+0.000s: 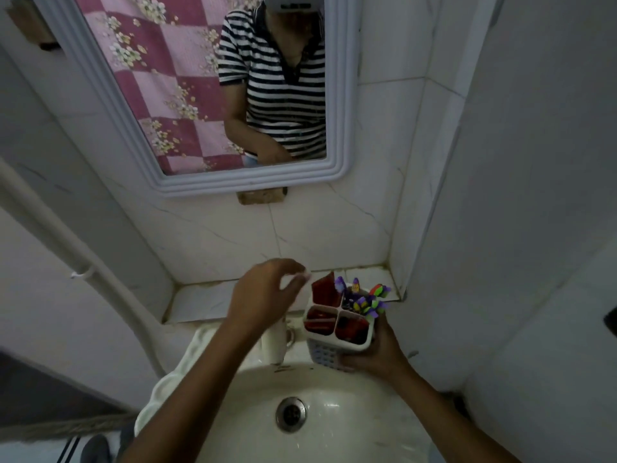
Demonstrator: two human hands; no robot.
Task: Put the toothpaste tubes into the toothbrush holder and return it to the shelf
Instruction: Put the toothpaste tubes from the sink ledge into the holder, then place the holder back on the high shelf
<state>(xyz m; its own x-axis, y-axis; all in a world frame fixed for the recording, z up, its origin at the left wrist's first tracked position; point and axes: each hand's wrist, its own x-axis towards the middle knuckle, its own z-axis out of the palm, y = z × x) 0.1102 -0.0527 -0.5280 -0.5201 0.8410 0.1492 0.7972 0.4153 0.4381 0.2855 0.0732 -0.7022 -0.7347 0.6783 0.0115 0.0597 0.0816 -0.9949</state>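
A white toothbrush holder (337, 349) with four compartments hangs above the back of the sink, gripped from below and behind by my right hand (379, 354). Red toothpaste tubes (325, 290) stand in three of its compartments, one sticking up at the far left. Several purple and green toothbrushes (365, 300) fill the far right compartment. My left hand (267, 295) hovers just left of the holder, fingers loosely curled and apart, holding nothing. The tiled shelf (213, 299) lies behind the sink under both hands.
A white sink (334, 389) with a metal drain (291, 414) is below. A white tap (278, 342) stands at its back edge. A mirror (200, 95) hangs on the tiled wall above. A white pipe (100, 279) runs down the left wall.
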